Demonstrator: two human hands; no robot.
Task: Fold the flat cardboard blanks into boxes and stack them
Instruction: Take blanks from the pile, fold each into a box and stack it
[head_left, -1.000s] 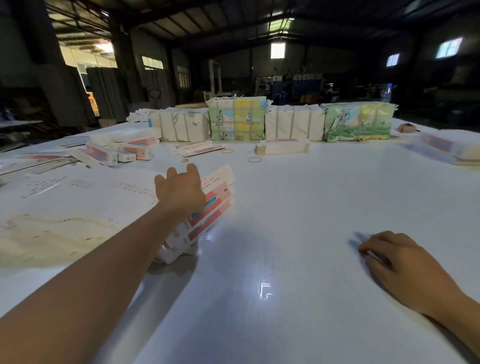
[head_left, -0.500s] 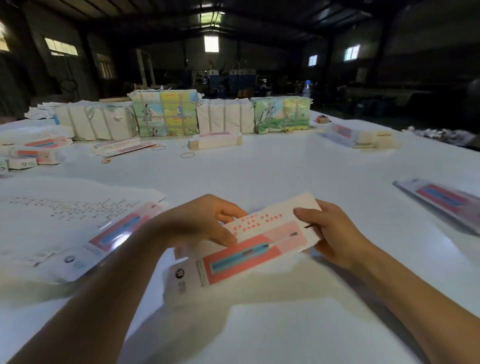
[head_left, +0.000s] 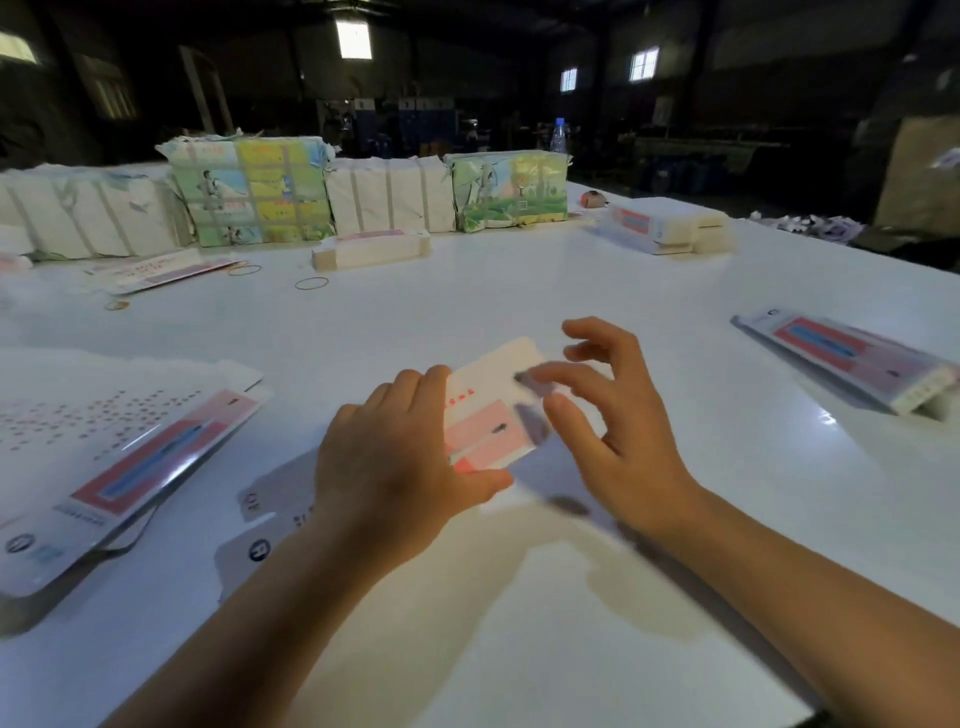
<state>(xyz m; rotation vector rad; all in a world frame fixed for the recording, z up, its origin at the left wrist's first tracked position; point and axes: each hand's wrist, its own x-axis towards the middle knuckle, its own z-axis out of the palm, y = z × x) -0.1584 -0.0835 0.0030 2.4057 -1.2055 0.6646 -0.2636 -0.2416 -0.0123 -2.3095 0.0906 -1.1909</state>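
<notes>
Head view, left hand (head_left: 395, 467) holding cardboard blank (head_left: 488, 415) (blurred)

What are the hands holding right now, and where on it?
The left hand grips the cardboard blank around its middle. The right hand hovers open at the blank's far end; contact is blurred.

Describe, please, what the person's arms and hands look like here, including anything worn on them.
Both forearms are bare right to the bottom edge of the view, with no sleeves showing. The left hand and right hand wear no gloves; no ring, watch or bracelet is visible. The right hand's fingers are motion-blurred.
</notes>
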